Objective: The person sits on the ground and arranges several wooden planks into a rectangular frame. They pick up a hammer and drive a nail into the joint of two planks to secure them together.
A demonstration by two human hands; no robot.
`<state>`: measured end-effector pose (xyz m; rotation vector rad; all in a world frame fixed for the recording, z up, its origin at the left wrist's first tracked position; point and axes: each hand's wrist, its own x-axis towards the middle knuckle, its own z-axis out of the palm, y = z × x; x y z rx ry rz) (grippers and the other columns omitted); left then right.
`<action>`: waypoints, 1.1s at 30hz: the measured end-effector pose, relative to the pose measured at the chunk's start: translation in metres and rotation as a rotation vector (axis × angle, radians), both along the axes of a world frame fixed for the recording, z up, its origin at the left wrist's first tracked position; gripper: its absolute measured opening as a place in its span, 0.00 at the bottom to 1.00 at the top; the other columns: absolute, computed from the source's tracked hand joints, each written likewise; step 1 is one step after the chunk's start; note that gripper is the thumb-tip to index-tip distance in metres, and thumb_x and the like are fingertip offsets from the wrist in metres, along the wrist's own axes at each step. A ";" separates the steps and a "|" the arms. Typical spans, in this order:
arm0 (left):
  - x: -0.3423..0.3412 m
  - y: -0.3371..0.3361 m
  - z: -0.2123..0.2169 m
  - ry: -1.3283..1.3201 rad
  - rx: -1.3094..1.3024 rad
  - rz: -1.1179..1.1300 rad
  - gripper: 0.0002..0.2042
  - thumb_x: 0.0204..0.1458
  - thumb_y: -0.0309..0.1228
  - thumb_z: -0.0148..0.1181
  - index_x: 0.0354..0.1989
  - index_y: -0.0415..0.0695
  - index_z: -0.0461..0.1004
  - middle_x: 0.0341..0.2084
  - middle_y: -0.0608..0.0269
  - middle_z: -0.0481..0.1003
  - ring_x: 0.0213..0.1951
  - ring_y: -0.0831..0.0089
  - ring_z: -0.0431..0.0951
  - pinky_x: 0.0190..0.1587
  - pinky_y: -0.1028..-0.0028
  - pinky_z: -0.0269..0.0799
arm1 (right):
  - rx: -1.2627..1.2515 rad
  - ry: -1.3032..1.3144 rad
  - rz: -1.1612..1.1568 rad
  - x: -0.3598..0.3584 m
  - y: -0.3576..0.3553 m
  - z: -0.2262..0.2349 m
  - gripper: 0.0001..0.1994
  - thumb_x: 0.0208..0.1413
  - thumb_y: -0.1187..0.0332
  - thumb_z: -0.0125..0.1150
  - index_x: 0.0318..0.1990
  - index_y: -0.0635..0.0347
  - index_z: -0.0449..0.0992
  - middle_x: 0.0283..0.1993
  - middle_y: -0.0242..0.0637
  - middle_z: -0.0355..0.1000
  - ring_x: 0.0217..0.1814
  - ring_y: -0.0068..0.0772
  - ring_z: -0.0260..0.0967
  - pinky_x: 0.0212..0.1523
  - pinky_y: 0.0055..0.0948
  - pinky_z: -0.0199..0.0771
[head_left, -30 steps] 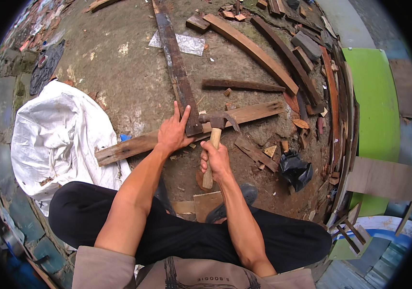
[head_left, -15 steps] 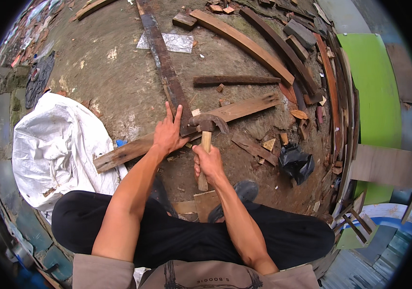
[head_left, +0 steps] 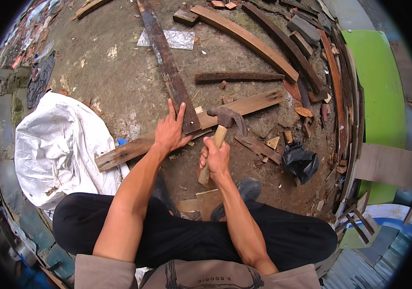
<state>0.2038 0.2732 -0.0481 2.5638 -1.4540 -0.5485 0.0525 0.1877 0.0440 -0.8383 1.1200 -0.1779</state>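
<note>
My right hand (head_left: 215, 156) is wrapped round the wooden handle of a claw hammer (head_left: 226, 118), whose rusty head is raised to the right of a plank joint. A long dark plank (head_left: 170, 72) runs away from me, its near end lying across a lighter wooden plank (head_left: 136, 148). A small bright nail head (head_left: 191, 122) shows on the dark plank's near end. My left hand (head_left: 170, 131) presses beside that end, two fingers stretched out along the dark plank's left edge; the thumb lies near the crossing.
At left lies a white sack (head_left: 64, 144). A black plastic bag (head_left: 298, 161) sits at right among wood scraps. Several loose timbers, one a brown beam (head_left: 249, 41), lie at far right, near a green panel (head_left: 377, 86). A clear plastic sheet (head_left: 179, 39) lies beyond.
The hammer has moved to the right and tilted, its head coming away from the dark plank's end and uncovering the nail head. My left hand keeps its place on the plank.
</note>
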 end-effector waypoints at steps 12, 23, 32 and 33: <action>0.002 0.000 -0.001 0.007 0.007 0.013 0.60 0.40 0.53 0.71 0.76 0.46 0.35 0.70 0.22 0.35 0.52 0.44 0.74 0.50 0.58 0.72 | 0.055 0.117 0.211 -0.005 -0.003 0.006 0.09 0.59 0.66 0.58 0.32 0.59 0.66 0.17 0.29 0.61 0.11 0.23 0.59 0.10 0.28 0.60; 0.002 -0.001 0.002 0.008 0.054 0.007 0.61 0.39 0.54 0.71 0.76 0.46 0.34 0.70 0.22 0.35 0.52 0.44 0.74 0.48 0.58 0.72 | -0.008 0.065 0.097 0.002 0.000 0.015 0.09 0.59 0.67 0.58 0.33 0.60 0.66 0.16 0.29 0.61 0.10 0.23 0.58 0.10 0.28 0.59; 0.001 -0.003 0.006 0.031 0.063 0.013 0.61 0.39 0.55 0.71 0.76 0.48 0.35 0.70 0.23 0.35 0.53 0.44 0.74 0.49 0.58 0.72 | -0.207 0.197 0.262 -0.001 0.002 0.003 0.12 0.59 0.65 0.60 0.29 0.62 0.66 0.16 0.30 0.63 0.11 0.24 0.62 0.11 0.29 0.61; 0.000 -0.002 0.004 0.030 0.053 0.022 0.61 0.39 0.55 0.71 0.76 0.49 0.35 0.70 0.24 0.34 0.53 0.44 0.74 0.49 0.57 0.73 | -0.262 0.208 0.265 0.000 0.000 0.010 0.13 0.59 0.65 0.60 0.28 0.61 0.66 0.16 0.30 0.63 0.11 0.25 0.62 0.10 0.29 0.61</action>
